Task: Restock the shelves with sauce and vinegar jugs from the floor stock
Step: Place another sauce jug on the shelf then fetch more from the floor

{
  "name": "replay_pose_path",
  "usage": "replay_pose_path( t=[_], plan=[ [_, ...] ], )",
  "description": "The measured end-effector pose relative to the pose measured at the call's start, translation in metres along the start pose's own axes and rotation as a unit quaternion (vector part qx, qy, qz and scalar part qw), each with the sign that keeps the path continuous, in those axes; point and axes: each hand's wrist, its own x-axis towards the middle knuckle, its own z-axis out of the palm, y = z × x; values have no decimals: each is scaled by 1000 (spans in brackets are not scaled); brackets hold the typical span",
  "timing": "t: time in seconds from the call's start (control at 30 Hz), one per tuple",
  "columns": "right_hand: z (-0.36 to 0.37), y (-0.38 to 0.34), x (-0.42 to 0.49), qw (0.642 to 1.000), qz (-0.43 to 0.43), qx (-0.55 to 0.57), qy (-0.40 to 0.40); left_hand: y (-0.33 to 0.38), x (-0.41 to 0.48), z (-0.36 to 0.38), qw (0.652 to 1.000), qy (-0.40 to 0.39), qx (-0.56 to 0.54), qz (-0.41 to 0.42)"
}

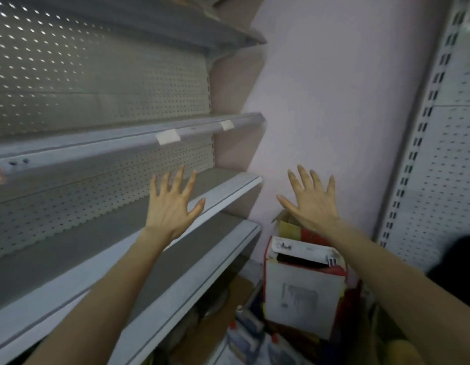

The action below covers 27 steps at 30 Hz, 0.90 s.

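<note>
Grey metal shelves [228,191] with a perforated back panel run along the left, and the boards in view hold no goods. My left hand [173,204] is stretched out in front of the middle shelf, fingers spread, holding nothing. My right hand [313,201] is raised to the right of the shelf end, before the pale wall, also spread and holding nothing. On the floor below stands a white and red carton [302,288], open at the top. Blurred floor stock [244,335], perhaps bottles or jugs, lies low down beside it.
A pale pink wall [334,101] fills the middle. A second perforated shelf upright [423,143] stands at the right. White price tags [168,136] stick to the upper shelf edge. A brown cardboard box [286,225] sits behind the carton. A dark shape [457,262] is at the right edge.
</note>
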Motion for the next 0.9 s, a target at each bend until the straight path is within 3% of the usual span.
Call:
replay_pose_path(
  t=[0.33, 0.63, 0.9],
  plan=[
    [87, 50, -61, 987, 110, -18, -112, 72, -8, 113, 987, -85, -86, 104],
    [200, 13, -117, 949, 168, 6, -267, 81, -53, 241, 951, -221, -117, 183],
    [282, -21, -161, 914, 199, 36, -351, 83, -107, 324, 913, -317, -130, 222]
  ],
)
